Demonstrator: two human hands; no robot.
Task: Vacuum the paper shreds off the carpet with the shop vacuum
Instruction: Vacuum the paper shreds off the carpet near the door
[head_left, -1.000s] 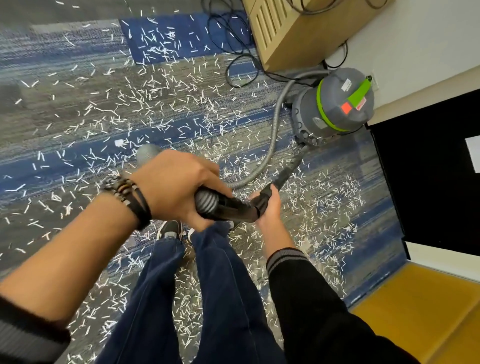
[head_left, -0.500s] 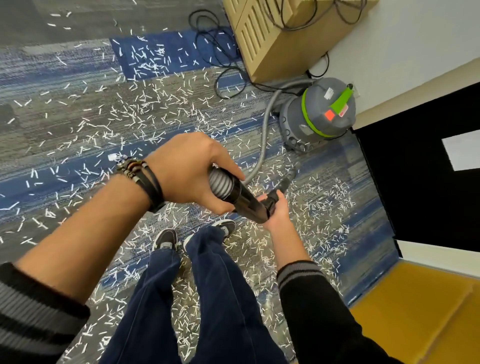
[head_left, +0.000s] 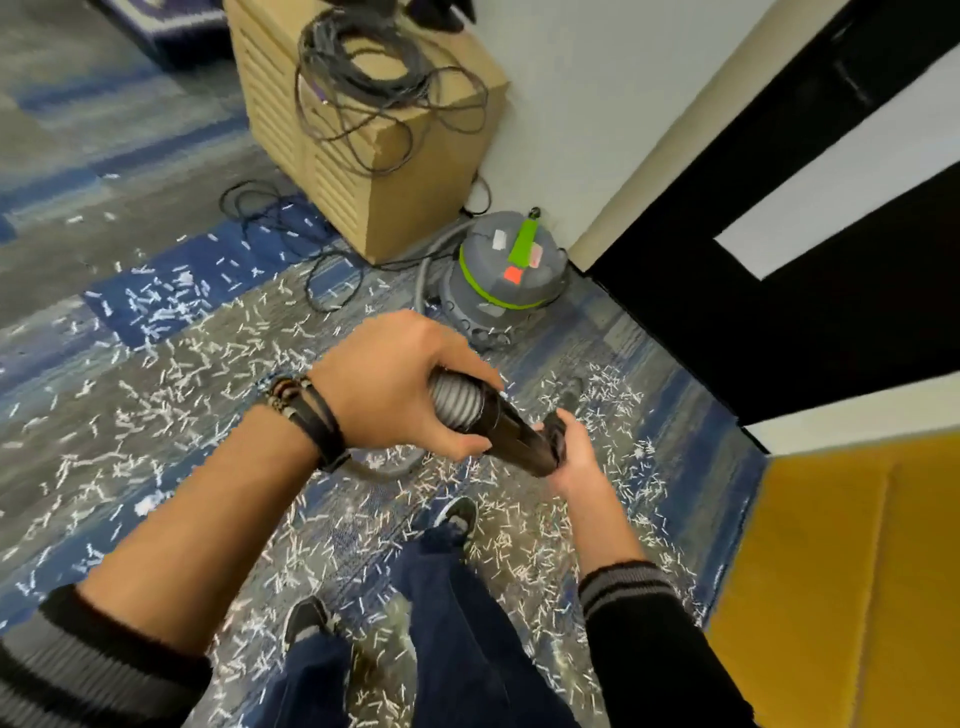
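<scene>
Seen from above, the left hand (head_left: 395, 387) grips a ribbed vacuum hose (head_left: 457, 400); the right hand (head_left: 574, 452) holds its black wand (head_left: 519, 436). White paper shreds (head_left: 208, 364) litter blue-grey carpet (head_left: 78, 208) near the grey shop vacuum (head_left: 506, 280).

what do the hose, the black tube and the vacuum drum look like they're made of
The hose: grey flexible plastic, judging by its ribs. The black tube: hard glossy plastic, possibly painted metal; it shows sheen. The vacuum drum: matte grey moulded plastic with a green band, probably.

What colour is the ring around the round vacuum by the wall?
The ring is bright green, on the grey shop vacuum; head view.
</scene>
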